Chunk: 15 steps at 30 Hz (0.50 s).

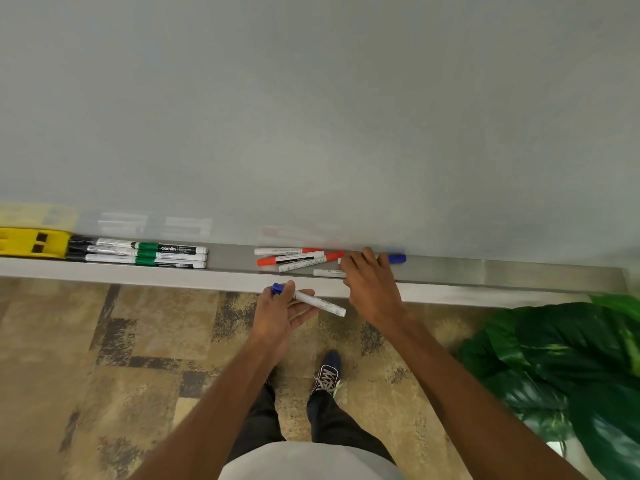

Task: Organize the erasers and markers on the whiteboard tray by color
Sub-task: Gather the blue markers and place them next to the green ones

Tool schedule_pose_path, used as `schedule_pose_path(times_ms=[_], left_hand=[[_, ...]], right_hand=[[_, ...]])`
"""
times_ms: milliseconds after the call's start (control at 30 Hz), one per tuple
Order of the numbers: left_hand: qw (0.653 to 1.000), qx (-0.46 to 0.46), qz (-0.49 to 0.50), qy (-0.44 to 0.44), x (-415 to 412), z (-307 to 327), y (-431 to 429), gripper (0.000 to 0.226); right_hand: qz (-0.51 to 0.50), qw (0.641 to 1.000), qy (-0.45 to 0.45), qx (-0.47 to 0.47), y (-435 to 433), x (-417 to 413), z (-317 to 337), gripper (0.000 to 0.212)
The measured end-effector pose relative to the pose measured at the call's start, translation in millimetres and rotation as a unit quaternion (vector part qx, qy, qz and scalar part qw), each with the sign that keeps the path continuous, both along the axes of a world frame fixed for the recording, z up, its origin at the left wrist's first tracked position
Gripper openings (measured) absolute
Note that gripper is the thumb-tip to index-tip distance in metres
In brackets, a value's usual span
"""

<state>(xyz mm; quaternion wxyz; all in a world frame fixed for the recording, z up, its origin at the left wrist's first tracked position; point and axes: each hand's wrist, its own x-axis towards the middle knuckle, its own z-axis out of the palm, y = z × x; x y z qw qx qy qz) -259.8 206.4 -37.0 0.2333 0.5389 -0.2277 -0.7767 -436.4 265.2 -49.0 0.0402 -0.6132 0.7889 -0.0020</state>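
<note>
The left hand (280,311) is off the tray, out in front of its lip, pinching a white-barrelled whiteboard marker with a blue cap (308,298) between thumb and fingers, cap end at about 10 o'clock and barrel tip toward 4 o'clock. The right hand (367,271) rests palm-down on the long brushed-metal whiteboard tray (519,271), fingers curled over a second blue-capped marker (396,259) whose cap pokes out at 2 o'clock from the knuckles; whether the fingers actually clamp it or only cover it cannot be told.

Just at 9 o'clock of the right hand lies a loose crisscross of red-capped white markers (298,259), with one pale marker (329,273) near the tray's front edge partly under the hand (its cap colour is hidden). Farther toward 9 o'clock, well apart, a neat stack of green-banded and black-ended markers (145,255) sits touching a yellow block eraser (33,241) at the far end. A leafy green plant (568,358) crowds the floor at 4 o'clock.

The risk, as I judge it: the right hand's heel is close to the front lip, so dragging the blue marker could nudge the pale one over the edge onto the patterned carpet (104,341), or scatter the red pile. The left hand's light pinch could also let its marker slip.
</note>
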Motion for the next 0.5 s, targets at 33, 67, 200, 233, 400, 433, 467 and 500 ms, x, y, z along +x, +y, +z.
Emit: schedule_pose_path(times_ms=[33, 67, 200, 233, 400, 433, 467, 500], left_hand=[[1.0, 0.0, -0.003, -0.001, -1, 0, 1, 0.026], [1.0, -0.001, -0.005, -0.001, -3, 0, 1, 0.026], [1.0, 0.0, -0.014, -0.001, -10, 1, 5, 0.025], [1.0, 0.002, -0.013, 0.003, -11, 1, 5, 0.025], [1.0, 0.017, -0.015, 0.022, -14, 1, 3, 0.026], [0.999, 0.019, -0.018, 0.023, -15, 1, 4, 0.027], [0.999, 0.022, -0.02, 0.025, -16, 1, 4, 0.029], [0.999, 0.027, -0.02, 0.028, -17, 1, 4, 0.03]], right_hand=[[-0.001, 1.0, -0.004, -0.004, 0, 0, 0, 0.042], [-0.001, 1.0, -0.01, -0.009, 0, 0, 0, 0.044], [0.013, 0.998, -0.037, -0.051, 3, -6, -3, 0.044], [0.019, 0.997, -0.045, -0.065, 4, -6, -3, 0.042], [-0.02, 0.973, -0.158, -0.167, 14, -3, 7, 0.029], [-0.057, 0.958, -0.202, -0.193, 18, -1, 9, 0.027], [-0.102, 0.937, -0.255, -0.217, 22, 0, 13, 0.024], [-0.149, 0.909, -0.311, -0.235, 25, 3, 17, 0.021]])
